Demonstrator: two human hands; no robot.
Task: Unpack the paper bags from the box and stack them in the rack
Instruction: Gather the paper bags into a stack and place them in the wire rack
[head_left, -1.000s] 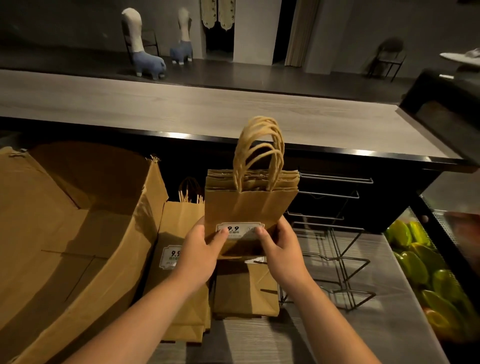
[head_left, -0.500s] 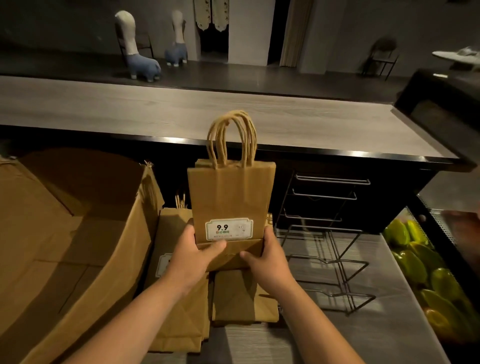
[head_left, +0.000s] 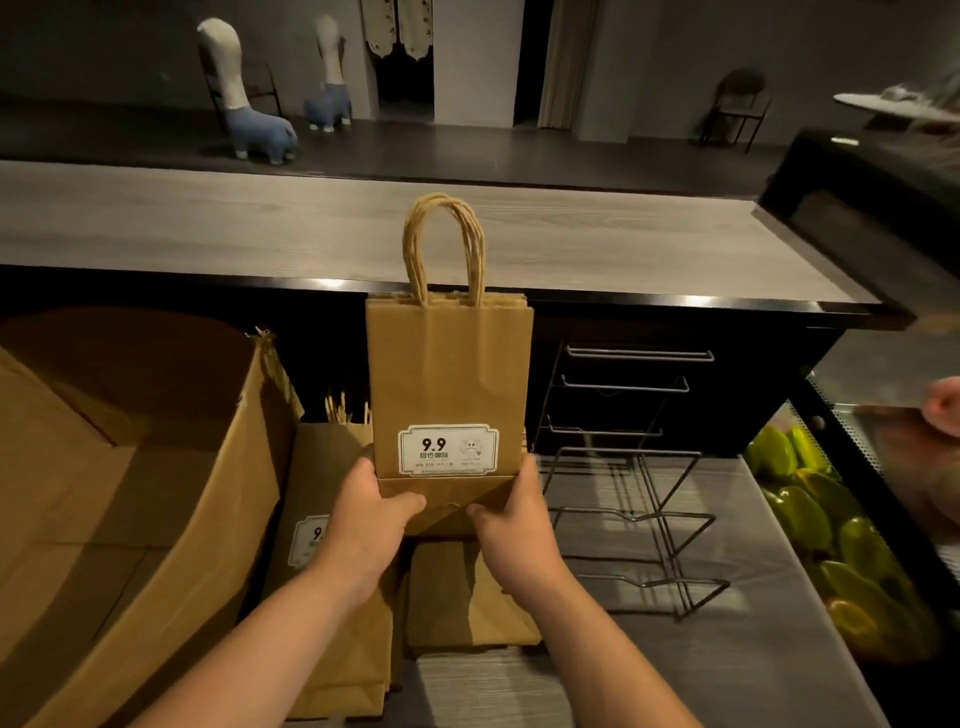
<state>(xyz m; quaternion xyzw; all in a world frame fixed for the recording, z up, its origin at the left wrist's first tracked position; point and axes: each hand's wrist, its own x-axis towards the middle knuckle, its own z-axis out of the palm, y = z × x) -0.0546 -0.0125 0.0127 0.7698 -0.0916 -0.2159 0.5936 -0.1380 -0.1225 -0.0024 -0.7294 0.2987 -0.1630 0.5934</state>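
Note:
A bundle of flat brown paper bags (head_left: 449, 374) with twisted handles and a white "9.9" label stands upright in front of me. My left hand (head_left: 371, 512) grips its lower left corner and my right hand (head_left: 514, 519) grips its lower right corner, thumbs on the folded bottom. More paper bags (head_left: 332, 587) stand in the slots below and left of it, and another stack (head_left: 467, 597) sits under my hands. The black wire rack (head_left: 639, 467) extends to the right with open slots. The large cardboard box (head_left: 156, 493) lies open at the left.
A long grey counter (head_left: 260, 223) runs across behind the rack. At the right, a glass case holds yellow-green fruit (head_left: 841, 545), and another person's fingers (head_left: 943, 405) show at the right edge. Two llama figures stand on the far floor.
The bundle has been squared up and turned upright, facing me, and lifted slightly to the left. My hands have shifted lower onto its folded bottom.

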